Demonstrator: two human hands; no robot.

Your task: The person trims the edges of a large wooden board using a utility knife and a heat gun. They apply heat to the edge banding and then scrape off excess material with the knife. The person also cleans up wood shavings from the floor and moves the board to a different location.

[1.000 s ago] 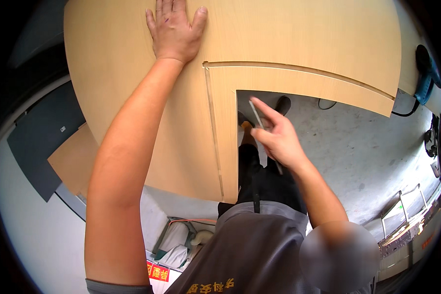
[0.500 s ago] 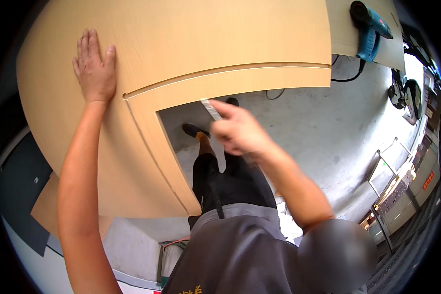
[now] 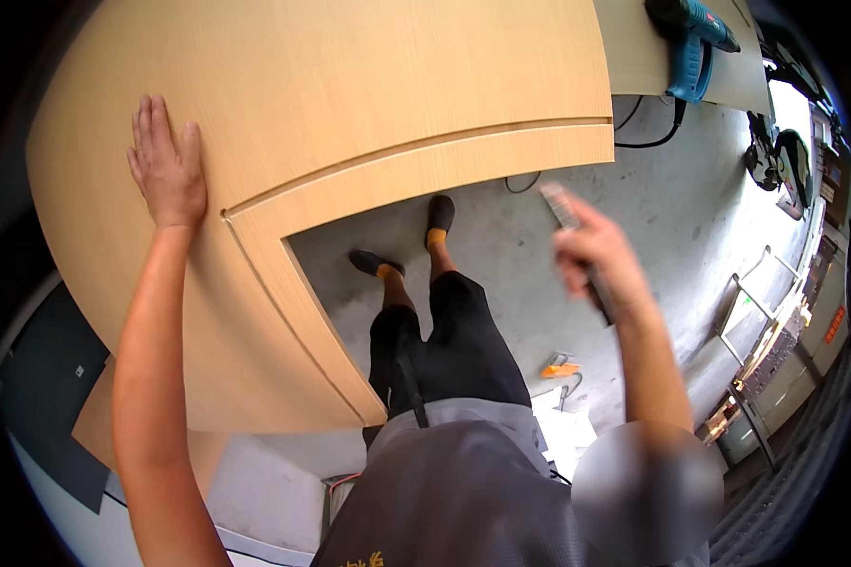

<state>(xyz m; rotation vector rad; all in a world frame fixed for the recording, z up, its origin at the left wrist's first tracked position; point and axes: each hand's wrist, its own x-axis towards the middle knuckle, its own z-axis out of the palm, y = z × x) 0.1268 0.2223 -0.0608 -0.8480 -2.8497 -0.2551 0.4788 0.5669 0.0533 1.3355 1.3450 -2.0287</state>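
Observation:
My left hand (image 3: 168, 170) lies flat on a large light wood-grain panel (image 3: 350, 85), fingers stretched toward its far side. A groove (image 3: 416, 146) runs along the panel's inner edge, and another groove follows the strip on its left side. Off the panel's inner edge, over the floor, my right hand (image 3: 600, 250) is closed round a slim, flat hand tool (image 3: 564, 210). Its front end is pale grey and its rear end dark. Motion blur hides its exact kind. The tool touches neither the panel nor anything else but my hand.
A teal heat gun (image 3: 695, 57) rests on another board (image 3: 633, 47) at the far right, its black cord (image 3: 657, 144) hanging down. On the grey floor are an orange-and-grey object (image 3: 562, 366) and white sheets (image 3: 565, 435). A metal frame (image 3: 756, 293) stands at the right.
My right hand has moved right with the tool, away from the panel's inner edge. My left hand stays flat on the panel. The whole view has shifted slightly.

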